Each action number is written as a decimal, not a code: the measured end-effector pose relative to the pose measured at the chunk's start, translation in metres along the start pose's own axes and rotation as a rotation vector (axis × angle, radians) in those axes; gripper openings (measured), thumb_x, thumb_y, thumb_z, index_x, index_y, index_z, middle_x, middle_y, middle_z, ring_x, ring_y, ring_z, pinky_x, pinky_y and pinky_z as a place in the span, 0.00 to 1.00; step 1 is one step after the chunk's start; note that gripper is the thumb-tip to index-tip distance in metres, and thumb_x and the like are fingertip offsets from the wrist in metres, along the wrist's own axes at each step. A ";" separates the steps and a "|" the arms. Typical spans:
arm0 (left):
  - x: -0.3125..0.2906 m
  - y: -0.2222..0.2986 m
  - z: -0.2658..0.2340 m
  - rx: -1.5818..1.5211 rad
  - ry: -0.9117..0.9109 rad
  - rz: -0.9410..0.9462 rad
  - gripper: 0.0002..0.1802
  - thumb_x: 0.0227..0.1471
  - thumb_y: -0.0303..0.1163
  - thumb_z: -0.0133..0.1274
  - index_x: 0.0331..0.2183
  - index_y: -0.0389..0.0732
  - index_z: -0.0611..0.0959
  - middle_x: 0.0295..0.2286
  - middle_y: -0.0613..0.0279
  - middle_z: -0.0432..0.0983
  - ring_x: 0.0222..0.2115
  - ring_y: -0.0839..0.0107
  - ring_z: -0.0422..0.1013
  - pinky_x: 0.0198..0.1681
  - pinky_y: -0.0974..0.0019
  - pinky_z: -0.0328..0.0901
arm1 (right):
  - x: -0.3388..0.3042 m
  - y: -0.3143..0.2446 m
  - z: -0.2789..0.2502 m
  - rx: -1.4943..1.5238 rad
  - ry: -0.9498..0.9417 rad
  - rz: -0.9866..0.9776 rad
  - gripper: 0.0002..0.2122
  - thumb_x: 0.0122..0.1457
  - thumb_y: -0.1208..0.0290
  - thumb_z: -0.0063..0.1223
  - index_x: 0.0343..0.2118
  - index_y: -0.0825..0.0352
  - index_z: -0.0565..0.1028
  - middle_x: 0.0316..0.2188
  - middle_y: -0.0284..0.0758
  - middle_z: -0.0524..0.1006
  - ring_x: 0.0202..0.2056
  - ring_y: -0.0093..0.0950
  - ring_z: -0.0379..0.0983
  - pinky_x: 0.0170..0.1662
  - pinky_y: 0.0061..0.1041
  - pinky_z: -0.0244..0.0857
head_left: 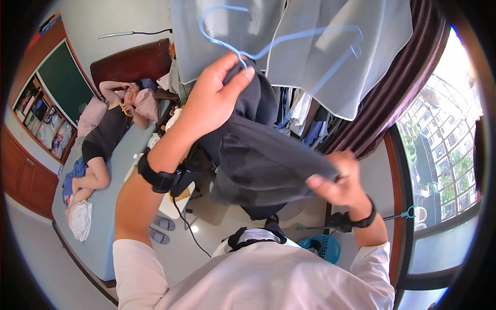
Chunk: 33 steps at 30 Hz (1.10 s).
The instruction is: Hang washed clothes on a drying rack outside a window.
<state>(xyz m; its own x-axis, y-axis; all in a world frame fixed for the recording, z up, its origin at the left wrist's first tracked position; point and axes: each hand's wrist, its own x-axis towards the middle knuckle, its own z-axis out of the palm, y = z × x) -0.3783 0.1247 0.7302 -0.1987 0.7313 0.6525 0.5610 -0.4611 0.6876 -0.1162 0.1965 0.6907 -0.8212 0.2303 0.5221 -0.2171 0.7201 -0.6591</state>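
Note:
My left hand (pixel 214 98) is raised in the middle, closed round the twisted neck of a light blue hanger (pixel 276 40) and the upper part of a dark grey garment (pixel 248 165). The hanger's hook points up and its one visible arm reaches right, with no cloth on that arm. From my left hand the garment hangs down in loose folds. Lower on the right, my right hand (pixel 341 181), slightly blurred, pinches the garment's edge between thumb and fingers and stretches it sideways. What kind of garment it is cannot be made out.
Ahead, a grey cover with white edging (pixel 320 62) hangs over a row of clothes (pixel 299 113). A person lies on the bed (pixel 98 243) at left. Slippers (pixel 159 236) and a blue basket (pixel 329 249) are on the floor. A purple curtain (pixel 392 88) and barred window stand at right.

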 end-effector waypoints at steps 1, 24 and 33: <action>-0.001 0.002 -0.002 -0.048 -0.124 -0.044 0.09 0.56 0.31 0.48 0.37 0.35 0.73 0.27 0.73 0.66 0.30 0.86 0.59 0.36 0.80 0.57 | -0.003 0.002 -0.009 -0.009 0.090 0.003 0.11 0.47 0.70 0.62 0.18 0.69 0.71 0.15 0.33 0.71 0.16 0.20 0.67 0.19 0.20 0.58; -0.099 0.013 0.000 0.139 -0.222 0.138 0.13 0.55 0.26 0.45 0.44 0.35 0.72 0.34 0.52 0.70 0.33 0.58 0.69 0.34 0.64 0.64 | -0.006 -0.005 -0.023 -0.753 0.080 0.533 0.25 0.41 0.73 0.64 0.44 0.71 0.69 0.29 0.47 0.75 0.22 0.36 0.75 0.28 0.29 0.67; -0.129 0.013 -0.006 0.244 -0.455 -0.015 0.32 0.46 0.19 0.45 0.55 0.46 0.61 0.29 0.51 0.70 0.27 0.53 0.70 0.29 0.58 0.65 | -0.001 0.017 -0.056 -0.720 0.198 0.651 0.21 0.41 0.79 0.63 0.41 0.72 0.69 0.19 0.42 0.75 0.17 0.35 0.73 0.25 0.27 0.66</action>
<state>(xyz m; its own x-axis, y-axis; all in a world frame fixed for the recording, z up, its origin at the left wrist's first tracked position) -0.3506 0.0213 0.6568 0.1310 0.9068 0.4007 0.7429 -0.3574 0.5660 -0.0902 0.2452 0.7092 -0.5492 0.7803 0.2994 0.6715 0.6252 -0.3978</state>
